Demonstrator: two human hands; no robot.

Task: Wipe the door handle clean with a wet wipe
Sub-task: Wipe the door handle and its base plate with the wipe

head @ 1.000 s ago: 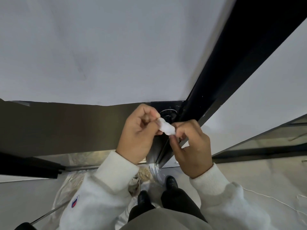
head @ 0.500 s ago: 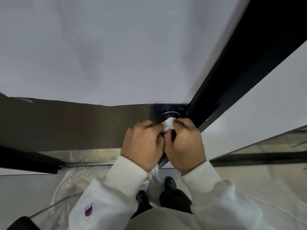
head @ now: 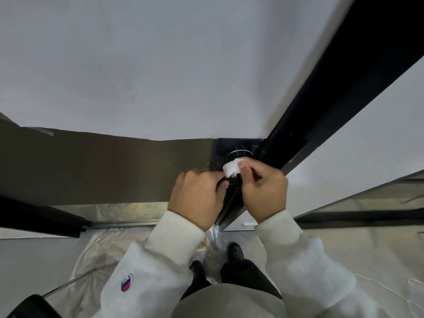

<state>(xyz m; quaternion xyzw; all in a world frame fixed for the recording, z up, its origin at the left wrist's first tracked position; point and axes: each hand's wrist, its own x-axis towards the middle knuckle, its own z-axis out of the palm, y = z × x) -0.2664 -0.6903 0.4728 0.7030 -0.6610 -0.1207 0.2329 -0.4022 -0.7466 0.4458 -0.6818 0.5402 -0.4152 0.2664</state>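
A black door handle (head: 234, 182) juts from a black lock plate with a round rosette (head: 239, 153) at the door's edge. A white wet wipe (head: 231, 168) is folded over the handle's top. My right hand (head: 263, 189) pinches the wipe against the handle with thumb and fingers. My left hand (head: 197, 196) has its fingers curled around the handle's left side, just below the wipe. Both hands hide most of the handle.
The door has a white upper panel (head: 160, 76) and a brown metal band (head: 91, 168). A black door frame (head: 332, 99) runs diagonally at the right. Clear plastic sheeting (head: 110, 246) covers the floor around my black shoes (head: 234, 251).
Both hands moved from holding the wipe in front of the door up onto the handle. The wipe now sits wrapped over the handle, and the hands have parted slightly.
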